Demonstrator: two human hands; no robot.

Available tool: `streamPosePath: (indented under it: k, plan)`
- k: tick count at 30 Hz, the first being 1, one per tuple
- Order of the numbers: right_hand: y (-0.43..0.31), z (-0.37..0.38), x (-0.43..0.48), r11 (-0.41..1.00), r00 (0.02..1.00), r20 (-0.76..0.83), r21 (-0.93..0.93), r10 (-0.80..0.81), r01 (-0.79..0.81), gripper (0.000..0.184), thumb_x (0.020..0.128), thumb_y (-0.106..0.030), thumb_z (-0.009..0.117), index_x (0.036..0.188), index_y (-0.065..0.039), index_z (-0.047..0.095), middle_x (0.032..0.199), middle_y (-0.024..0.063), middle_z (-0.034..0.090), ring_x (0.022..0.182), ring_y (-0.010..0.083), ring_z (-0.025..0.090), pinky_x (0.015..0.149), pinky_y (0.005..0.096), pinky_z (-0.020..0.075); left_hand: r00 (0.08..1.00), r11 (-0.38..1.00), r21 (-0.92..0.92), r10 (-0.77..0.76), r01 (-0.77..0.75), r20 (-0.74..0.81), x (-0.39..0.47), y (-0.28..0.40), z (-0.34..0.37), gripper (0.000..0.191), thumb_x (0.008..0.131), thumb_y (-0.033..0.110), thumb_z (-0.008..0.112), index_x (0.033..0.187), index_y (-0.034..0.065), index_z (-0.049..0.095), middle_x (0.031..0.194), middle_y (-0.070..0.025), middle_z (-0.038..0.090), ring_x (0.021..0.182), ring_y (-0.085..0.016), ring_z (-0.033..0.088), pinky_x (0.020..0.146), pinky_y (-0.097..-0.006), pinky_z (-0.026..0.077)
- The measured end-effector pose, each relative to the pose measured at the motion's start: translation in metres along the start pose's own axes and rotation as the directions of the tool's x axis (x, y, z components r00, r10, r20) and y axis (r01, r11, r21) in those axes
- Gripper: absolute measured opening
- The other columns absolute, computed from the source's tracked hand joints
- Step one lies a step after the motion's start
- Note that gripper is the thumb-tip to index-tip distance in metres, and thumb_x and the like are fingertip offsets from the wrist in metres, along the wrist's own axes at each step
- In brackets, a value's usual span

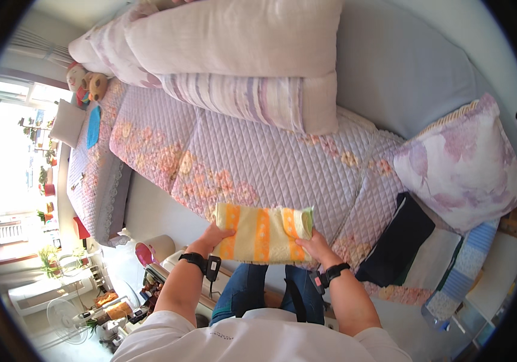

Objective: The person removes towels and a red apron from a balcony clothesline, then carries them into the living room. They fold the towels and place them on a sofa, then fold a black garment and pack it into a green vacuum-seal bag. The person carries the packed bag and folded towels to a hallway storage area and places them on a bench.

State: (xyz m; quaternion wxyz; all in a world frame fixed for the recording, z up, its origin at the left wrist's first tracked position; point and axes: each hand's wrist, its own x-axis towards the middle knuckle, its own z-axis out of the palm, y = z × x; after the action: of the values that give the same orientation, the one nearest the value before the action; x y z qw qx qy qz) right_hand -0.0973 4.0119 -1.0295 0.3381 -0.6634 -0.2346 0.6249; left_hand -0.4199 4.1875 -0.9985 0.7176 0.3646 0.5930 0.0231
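Note:
A folded towel [263, 233] with yellow and orange stripes is stretched between my two hands, in front of my legs. My left hand [215, 236] grips its left end, with the thumb lying on top. At the other end, my right hand [316, 244] holds the lower right corner the same way. Green cloth shows at the towel's upper right edge. Beyond and partly behind the towel lies a quilted floral bed cover [267, 158]. The fingers beneath the towel are hidden.
A folded striped and plain quilt [240, 40] lies at the far side of the bed. To the right are a floral pillow [462, 163], dark folded cloth [398, 244] and a patchwork strip [466, 267]. Left stand a pink-lined bin [154, 251] and a fan [66, 319].

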Motion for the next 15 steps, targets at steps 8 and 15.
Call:
streamPosePath:
  k: [8, 15]
  plan:
    - [0.000, 0.058, -0.002, 0.987, 0.992, -0.124, -0.161, -0.015, -0.005, 0.057, 0.079, -0.021, 0.078, 0.130, -0.006, 0.057, 0.119, 0.0174, 0.067, 0.113, 0.0329, 0.064, 0.093, 0.0390, 0.0494, 0.984, 0.914, 0.375, 0.176, -0.155, -0.023, 0.018, 0.018, -0.060, 0.057, 0.077, 0.012, 0.079, 0.129, 0.0047, 0.056, 0.115, -0.0106, 0.067, 0.106, -0.023, 0.064, 0.093, -0.0387, 0.050]
    - [0.007, 0.118, 0.036, 0.954, 0.989, -0.138, -0.288, 0.049, -0.088, 0.062, 0.081, -0.021, 0.073, 0.133, 0.000, 0.049, 0.119, 0.0211, 0.065, 0.112, 0.0347, 0.062, 0.094, 0.0410, 0.0480, 0.981, 0.830, 0.553, 0.163, -0.081, -0.101, 0.092, -0.003, -0.126, 0.076, 0.073, 0.020, 0.083, 0.138, 0.0068, 0.046, 0.117, -0.0123, 0.068, 0.109, -0.024, 0.064, 0.095, -0.0374, 0.050]
